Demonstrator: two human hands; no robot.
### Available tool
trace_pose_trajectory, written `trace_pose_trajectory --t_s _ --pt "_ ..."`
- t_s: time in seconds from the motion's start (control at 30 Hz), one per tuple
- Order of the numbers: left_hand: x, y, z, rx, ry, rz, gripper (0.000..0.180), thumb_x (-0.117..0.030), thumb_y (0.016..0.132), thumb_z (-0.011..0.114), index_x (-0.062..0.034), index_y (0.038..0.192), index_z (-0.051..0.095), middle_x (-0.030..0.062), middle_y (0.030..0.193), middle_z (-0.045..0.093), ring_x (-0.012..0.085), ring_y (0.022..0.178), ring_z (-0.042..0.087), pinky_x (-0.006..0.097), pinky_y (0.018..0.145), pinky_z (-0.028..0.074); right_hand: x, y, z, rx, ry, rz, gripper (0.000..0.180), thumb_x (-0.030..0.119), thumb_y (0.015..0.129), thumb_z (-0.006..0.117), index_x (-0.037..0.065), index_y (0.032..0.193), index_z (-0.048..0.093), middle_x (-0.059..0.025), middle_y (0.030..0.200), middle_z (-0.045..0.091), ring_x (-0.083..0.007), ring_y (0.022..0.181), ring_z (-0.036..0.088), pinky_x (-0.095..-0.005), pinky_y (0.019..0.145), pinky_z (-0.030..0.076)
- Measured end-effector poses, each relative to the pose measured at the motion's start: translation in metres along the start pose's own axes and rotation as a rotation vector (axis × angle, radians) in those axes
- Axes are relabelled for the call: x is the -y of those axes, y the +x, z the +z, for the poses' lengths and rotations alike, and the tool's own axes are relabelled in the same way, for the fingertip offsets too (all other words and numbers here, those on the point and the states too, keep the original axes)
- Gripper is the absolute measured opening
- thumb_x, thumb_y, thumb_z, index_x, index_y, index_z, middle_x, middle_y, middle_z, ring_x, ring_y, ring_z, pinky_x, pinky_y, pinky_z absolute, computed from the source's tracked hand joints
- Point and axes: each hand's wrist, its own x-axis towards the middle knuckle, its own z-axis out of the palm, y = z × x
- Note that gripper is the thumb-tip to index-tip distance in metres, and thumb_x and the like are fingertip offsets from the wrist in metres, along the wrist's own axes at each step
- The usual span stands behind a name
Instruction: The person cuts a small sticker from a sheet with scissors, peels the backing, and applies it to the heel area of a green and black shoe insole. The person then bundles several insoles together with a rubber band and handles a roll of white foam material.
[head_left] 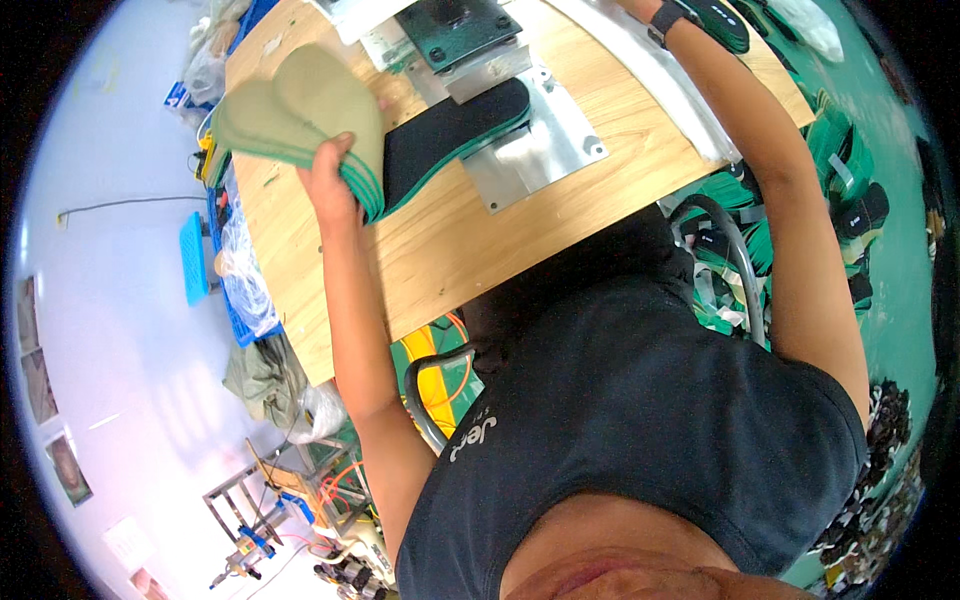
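Gripping a stack of pale green insoles (300,105), the person's left hand (332,180) is closed around the stack's near end, thumb on top and fingers tucked beneath, so the stack is raised and tilted above the left part of the wooden counter (450,240) (the green edges of the layers show at the grasp). Just beside the stack, to its right, a black insole (450,130) with a green rim lies flat on a shiny metal plate (545,150) fixed to the counter; its far end reaches under the dark green head of a press (458,30). Further right, the other arm stretches up along the counter's right edge, a dark watch (665,20) on its wrist; the right hand itself is cut off at the top of the view, so its grip cannot be told. Beyond that edge, heaps of green and black insoles (845,190) lie on the green floor (900,300).
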Motion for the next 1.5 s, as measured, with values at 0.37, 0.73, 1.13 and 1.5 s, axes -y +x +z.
trace_pose_trajectory --t_s 0.37,0.73,1.13,1.5 --pt "0.000 -0.011 0.019 0.084 0.418 0.087 0.063 -0.015 0.079 0.068 0.0019 0.132 0.037 0.0160 0.117 0.057 0.0233 0.107 0.055 0.035 0.096 0.040 0.027 -0.031 -0.047 -0.218 -0.088 -0.461 0.025 0.024 0.084 0.062 0.001 0.075 0.065 -0.0178 0.079 0.063 -0.0357 0.075 0.060 -0.0436 0.066 0.046" --pt "0.007 -0.004 0.017 0.078 0.424 0.255 0.088 -0.017 0.077 0.072 -0.0014 0.145 0.018 0.0209 0.130 0.047 0.0281 0.121 0.046 0.041 0.104 0.035 0.040 -0.022 -0.085 -0.318 0.711 -0.076 0.027 0.022 0.092 0.056 -0.003 0.098 0.064 -0.0082 0.080 0.066 -0.0114 0.073 0.057 -0.0279 0.067 0.046" --pt "-0.016 -0.071 0.114 0.200 0.370 0.576 0.043 -0.033 0.090 0.053 0.0061 0.106 0.058 0.0178 0.111 0.054 0.0250 0.097 0.054 0.035 0.083 0.045 0.158 -0.154 -0.203 -0.134 0.562 -0.391 0.019 0.019 0.092 0.057 0.004 0.092 0.070 -0.0029 0.069 0.064 -0.0069 0.063 0.059 -0.0215 0.056 0.047" --pt "-0.013 -0.100 0.170 0.368 -0.059 0.071 0.074 -0.053 0.090 0.036 0.0076 0.133 0.037 0.0238 0.104 0.061 0.0285 0.098 0.060 0.039 0.089 0.045 0.139 -0.297 -0.184 0.405 0.842 -0.490 0.030 0.023 0.087 0.066 0.002 0.067 0.058 -0.0107 0.050 0.047 -0.0226 0.041 0.044 -0.0324 0.042 0.034"
